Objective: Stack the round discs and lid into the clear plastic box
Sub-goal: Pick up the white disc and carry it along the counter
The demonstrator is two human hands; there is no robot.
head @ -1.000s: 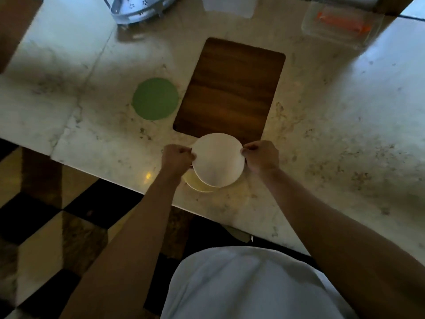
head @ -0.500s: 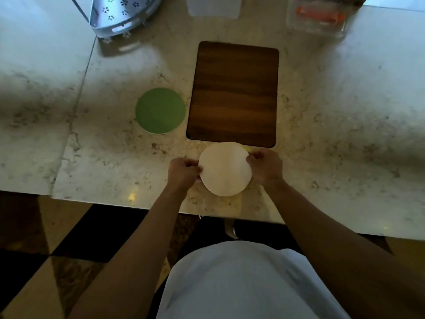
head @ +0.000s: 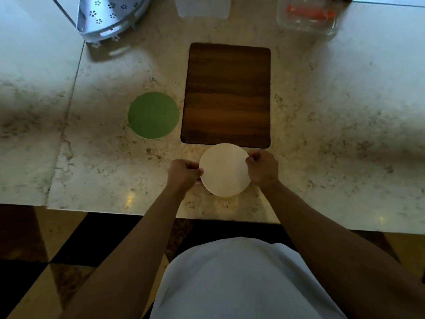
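Two hands pinch one cream disc (head: 225,169) near the worktop's (head: 345,139) front edge: the left hand (head: 184,172) clamped on its left rim, the right hand (head: 262,166) on its right. Beyond lie a wooden board (head: 226,95) and, left of it, a green disc (head: 153,115). At the far edge sits a clear plastic box (head: 307,16).

Cream round disc (head: 225,169), lower centre; green round disc (head: 153,115), centre left. Dark brown wood-grain rectangular board (head: 226,95), centre. Beige veined marble countertop (head: 333,125); black-and-tan checkered floor (head: 46,261), lower left.
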